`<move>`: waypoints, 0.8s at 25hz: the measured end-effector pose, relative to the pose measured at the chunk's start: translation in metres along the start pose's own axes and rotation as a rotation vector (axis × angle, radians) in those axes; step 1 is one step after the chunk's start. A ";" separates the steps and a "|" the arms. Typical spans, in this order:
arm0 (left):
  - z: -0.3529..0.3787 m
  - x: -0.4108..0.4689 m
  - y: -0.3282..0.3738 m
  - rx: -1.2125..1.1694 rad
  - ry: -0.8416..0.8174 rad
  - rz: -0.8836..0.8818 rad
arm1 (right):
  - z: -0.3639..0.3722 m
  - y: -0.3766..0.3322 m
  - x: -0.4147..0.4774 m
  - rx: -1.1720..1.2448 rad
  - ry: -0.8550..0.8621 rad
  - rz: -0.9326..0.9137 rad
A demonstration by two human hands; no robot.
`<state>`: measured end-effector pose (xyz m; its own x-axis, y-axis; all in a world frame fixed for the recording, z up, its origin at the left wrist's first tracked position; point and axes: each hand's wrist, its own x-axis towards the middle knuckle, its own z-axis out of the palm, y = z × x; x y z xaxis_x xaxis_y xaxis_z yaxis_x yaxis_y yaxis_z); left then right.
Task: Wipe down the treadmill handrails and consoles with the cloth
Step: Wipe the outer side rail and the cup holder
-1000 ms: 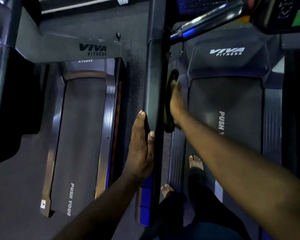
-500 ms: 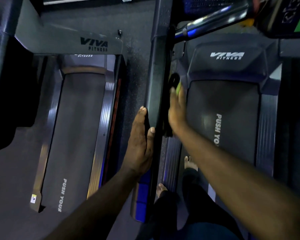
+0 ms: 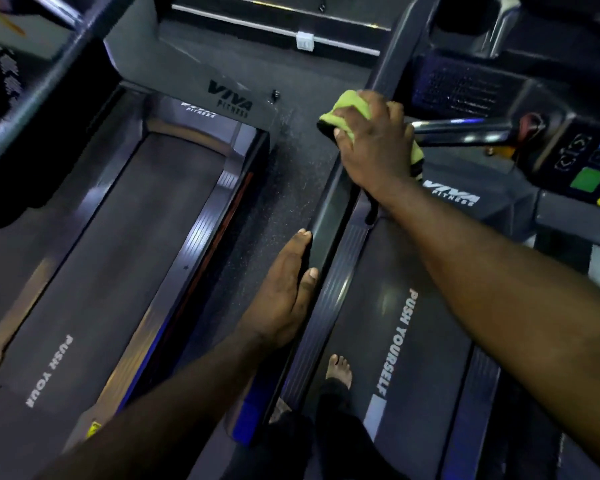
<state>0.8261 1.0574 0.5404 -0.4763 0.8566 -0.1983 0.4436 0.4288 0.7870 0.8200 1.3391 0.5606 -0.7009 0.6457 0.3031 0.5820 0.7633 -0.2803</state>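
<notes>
On the dark handrail (image 3: 329, 216) of the right-hand treadmill, seen from the head camera, the right hand (image 3: 374, 147) presses a yellow-green cloth (image 3: 347, 109) against the rail's upper stretch, fingers curled and closed around the bunched fabric. Lower along the same rail, the left hand (image 3: 284, 296) lies flat with fingers straight and spread loosely, palm against the rail's outer side, gripping nothing. A console (image 3: 586, 168) with green, blue and orange buttons sits to the right, near a chrome bar (image 3: 465, 131). Below, a bare foot (image 3: 340, 370) stands on the belt (image 3: 395, 341) marked "PUSH YOURSELF". A second treadmill (image 3: 118, 254) lies to the left.
</notes>
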 end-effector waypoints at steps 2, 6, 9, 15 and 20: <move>0.000 -0.001 -0.001 -0.012 -0.001 -0.031 | -0.008 -0.016 -0.043 -0.041 -0.061 -0.093; -0.001 -0.004 0.000 -0.001 0.086 -0.041 | -0.023 -0.015 -0.095 -0.101 -0.202 -0.413; -0.004 -0.024 -0.002 -0.039 0.123 -0.089 | -0.028 -0.023 -0.020 -0.331 -0.302 -0.340; -0.002 -0.114 -0.034 -0.119 0.124 -0.221 | -0.033 -0.122 -0.115 -0.515 -0.471 -0.548; -0.016 -0.140 -0.029 -0.202 0.041 -0.356 | -0.039 -0.138 -0.108 -0.569 -0.804 -0.966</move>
<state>0.8681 0.9203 0.5544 -0.6046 0.6512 -0.4587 0.0895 0.6278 0.7733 0.8314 1.1650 0.6023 -0.8489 -0.1809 -0.4966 -0.3169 0.9262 0.2043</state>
